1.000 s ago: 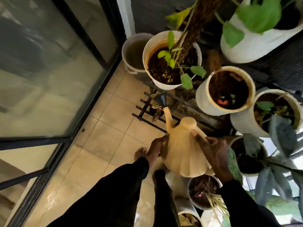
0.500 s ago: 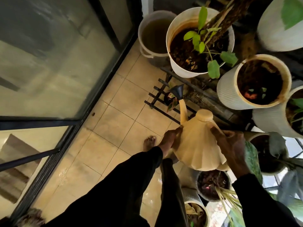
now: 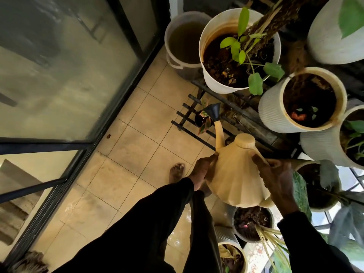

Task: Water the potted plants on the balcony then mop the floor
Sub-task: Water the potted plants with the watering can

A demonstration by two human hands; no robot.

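I hold a cream ribbed watering can (image 3: 234, 174) with both hands. My left hand (image 3: 202, 168) grips its left side and my right hand (image 3: 275, 176) grips its right side near the handle. The spout with a black rose (image 3: 213, 111) points away from me, over a small dark pot with reddish leaves (image 3: 202, 122) on the low black rack. Beyond stand a large white pot with a green-leafed plant (image 3: 239, 54) and a ribbed white pot of dark soil (image 3: 307, 99).
A bucket of murky water (image 3: 184, 44) stands in the corner by the glass sliding door (image 3: 65, 75). A black metal rack (image 3: 187, 123) lies on the beige tiles. More pots crowd the right and lower right. My bare foot (image 3: 177, 171) is on wet tiles.
The view has shifted so the pots sit higher and to the right in frame. The can stays in both hands, its spout still over the small dark pot.
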